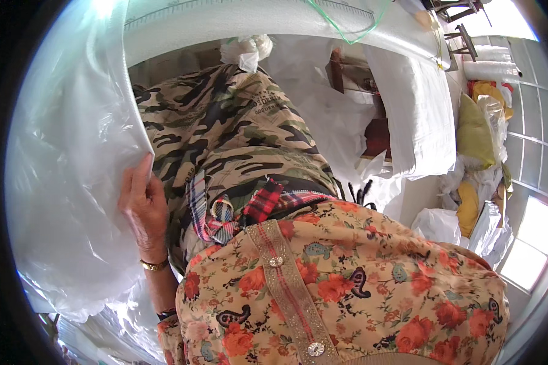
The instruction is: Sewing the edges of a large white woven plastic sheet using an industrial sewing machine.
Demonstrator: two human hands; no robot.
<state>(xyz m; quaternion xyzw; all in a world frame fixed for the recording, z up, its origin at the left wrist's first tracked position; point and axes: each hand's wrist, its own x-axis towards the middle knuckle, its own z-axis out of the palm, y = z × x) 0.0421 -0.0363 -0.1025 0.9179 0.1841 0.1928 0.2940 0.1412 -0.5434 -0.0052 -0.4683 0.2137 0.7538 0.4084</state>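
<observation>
My left hand (145, 204), with a gold-coloured band at the wrist, is at the left of the view. Its fingers are closed on the edge of a large translucent plastic sheet (67, 182). The sheet is wrinkled and shiny, and spreads over the left side. Its straight edge runs from my fingers up to a work table (189, 39) with a pale covering. A measuring scale (164, 9) is marked along the table. My right hand is out of view.
Green string (353, 39) hangs over the table's front edge. A white sheet (420, 109) drapes at the right beside a dark wooden piece (377, 137). Farther right lie green and yellow sacks (475, 131), plastic bundles and white rolls (490, 70). Wooden stools (461, 41) stand at the upper right.
</observation>
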